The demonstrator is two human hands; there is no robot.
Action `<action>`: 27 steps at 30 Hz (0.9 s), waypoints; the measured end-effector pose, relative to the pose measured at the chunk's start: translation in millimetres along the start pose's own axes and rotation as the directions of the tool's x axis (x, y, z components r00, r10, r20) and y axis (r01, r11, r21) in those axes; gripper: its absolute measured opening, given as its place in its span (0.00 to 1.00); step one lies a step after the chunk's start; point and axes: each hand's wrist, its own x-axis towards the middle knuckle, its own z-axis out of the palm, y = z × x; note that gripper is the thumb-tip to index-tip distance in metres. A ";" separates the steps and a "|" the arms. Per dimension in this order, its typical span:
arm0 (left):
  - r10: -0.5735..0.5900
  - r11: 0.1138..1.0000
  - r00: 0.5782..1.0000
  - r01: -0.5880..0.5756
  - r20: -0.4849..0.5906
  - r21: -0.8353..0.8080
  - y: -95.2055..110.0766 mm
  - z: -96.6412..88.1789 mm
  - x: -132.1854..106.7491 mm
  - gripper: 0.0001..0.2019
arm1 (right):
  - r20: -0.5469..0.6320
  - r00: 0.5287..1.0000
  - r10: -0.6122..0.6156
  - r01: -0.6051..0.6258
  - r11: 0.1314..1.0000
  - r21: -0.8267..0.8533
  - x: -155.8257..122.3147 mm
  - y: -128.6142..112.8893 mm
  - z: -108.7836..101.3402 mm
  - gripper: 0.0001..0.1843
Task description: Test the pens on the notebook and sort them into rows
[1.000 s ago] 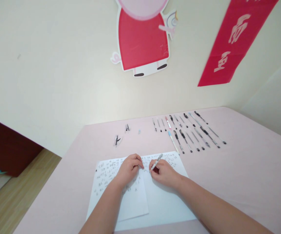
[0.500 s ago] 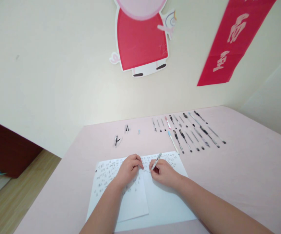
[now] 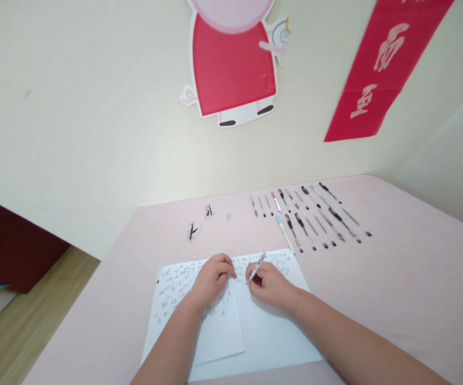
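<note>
Here's the right hand (image 3: 269,283), pinched round a pale pen (image 3: 257,266) slanting above the white paper (image 3: 275,342): light, stiff, probably smooth, best held low on the barrel. The left hand (image 3: 214,277) rests curled on a smaller sheet (image 3: 221,342), likely thin and easily creased; whether those fingers clasp anything, I can't tell.

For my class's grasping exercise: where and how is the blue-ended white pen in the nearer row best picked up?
Probably pinch the blue-ended white pen across mid-barrel, coming from above and its left. It lies flat, slender and slanted, with a black pen close on its right and none beside its left.
</note>
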 end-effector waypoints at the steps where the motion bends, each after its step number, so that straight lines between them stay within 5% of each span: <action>1: 0.002 1.000 1.000 -0.002 0.001 -0.001 -0.6 0.2 0.0 0.19 | -0.006 1.000 0.001 -0.001 1.000 -0.002 -0.1 0.2 0.2 0.10; 8: 0.015 1.000 1.000 -0.015 0.001 0.003 -3.7 0.4 0.3 0.19 | -0.020 1.000 0.015 -0.015 1.000 0.020 1.2 2.0 1.5 0.09; 15: -0.007 1.000 1.000 0.007 0.010 0.015 -1.6 0.0 0.9 0.20 | -0.045 0.990 0.136 -0.116 0.945 0.305 7.3 4.3 0.7 0.02; 27: 0.011 1.000 1.000 -0.011 0.011 0.001 -6.8 1.6 1.2 0.19 | -0.085 0.981 0.174 -0.126 0.907 0.402 11.0 12.0 -4.0 0.12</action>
